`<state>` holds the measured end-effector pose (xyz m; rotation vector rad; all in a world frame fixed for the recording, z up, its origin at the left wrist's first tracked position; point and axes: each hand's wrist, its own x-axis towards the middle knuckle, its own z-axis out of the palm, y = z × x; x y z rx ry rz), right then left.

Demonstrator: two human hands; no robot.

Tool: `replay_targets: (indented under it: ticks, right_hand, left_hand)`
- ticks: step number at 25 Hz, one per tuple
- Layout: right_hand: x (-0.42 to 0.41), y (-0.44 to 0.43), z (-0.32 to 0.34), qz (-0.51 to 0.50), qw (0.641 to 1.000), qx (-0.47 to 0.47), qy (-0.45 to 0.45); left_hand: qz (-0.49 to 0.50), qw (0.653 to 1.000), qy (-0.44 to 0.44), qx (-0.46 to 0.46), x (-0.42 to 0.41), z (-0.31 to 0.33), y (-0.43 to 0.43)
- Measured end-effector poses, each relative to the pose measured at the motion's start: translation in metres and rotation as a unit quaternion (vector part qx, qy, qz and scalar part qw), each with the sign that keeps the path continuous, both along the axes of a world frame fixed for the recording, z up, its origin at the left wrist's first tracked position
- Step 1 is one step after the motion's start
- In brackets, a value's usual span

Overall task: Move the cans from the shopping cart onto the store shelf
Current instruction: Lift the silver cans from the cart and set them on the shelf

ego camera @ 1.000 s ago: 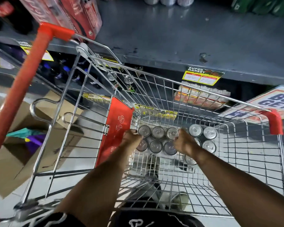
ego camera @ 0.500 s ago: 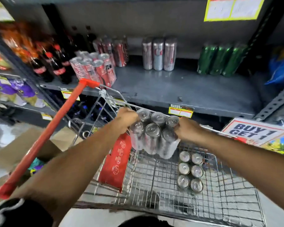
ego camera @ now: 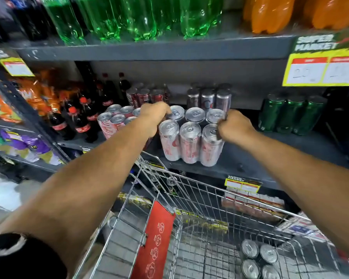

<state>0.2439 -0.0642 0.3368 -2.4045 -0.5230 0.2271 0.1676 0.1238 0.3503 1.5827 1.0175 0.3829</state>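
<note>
Six-pack [ego camera: 190, 135] now upright on shelf [ego camera: 270, 150]

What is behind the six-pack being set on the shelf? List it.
Behind the silver six-pack, three upright silver cans stand near the shelf's back, with more can tops behind. The pack hides their bases.

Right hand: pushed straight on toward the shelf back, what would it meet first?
Likely the standing silver cans behind the six-pack that the right hand grips; depth is uncertain, and it might pass just right of them.
</note>
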Motion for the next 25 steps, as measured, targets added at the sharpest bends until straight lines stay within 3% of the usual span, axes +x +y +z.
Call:
replay_targets:
  ticks: [7,12,14,15,17,19,21,23,25]
  right_hand:
    - [0.027,0.054,-0.034,-0.018,1.0,0.006,0.022]
    - [0.03,0.053,-0.043,0.002,1.0,0.013,-0.012]
    - [0.029,0.044,-0.045,0.022,1.0,0.017,-0.013]
    - [0.028,0.037,-0.046,0.031,0.999,0.024,-0.018]
    - [0.019,0.013,-0.047,0.047,0.997,0.031,-0.047]
    - [0.01,-0.021,-0.057,0.088,0.99,0.002,-0.108]
    - [0.002,-0.063,-0.083,0.17,0.974,-0.07,-0.132]
    - [-0.007,-0.104,-0.117,0.23,0.958,-0.147,-0.084]
    - [-0.019,-0.137,-0.15,0.247,0.947,-0.202,-0.026]
  left_hand:
    - [0.051,0.999,0.016,-0.008,0.039,-0.047,0.05]
    - [0.023,0.999,0.026,0.013,0.042,-0.05,0.056]
    - [-0.007,0.992,0.058,0.113,0.036,-0.048,0.048]
    - [-0.032,0.973,0.082,0.213,0.031,-0.048,0.044]
    - [-0.085,0.894,0.06,0.435,0.014,-0.053,0.026]
    - [-0.148,0.834,-0.042,0.53,-0.013,-0.074,-0.009]
    - [-0.232,0.821,-0.086,0.515,-0.047,-0.118,-0.056]
    - [-0.315,0.815,-0.038,0.485,-0.078,-0.178,-0.1]
    - [-0.376,0.836,0.032,0.399,-0.097,-0.23,-0.136]
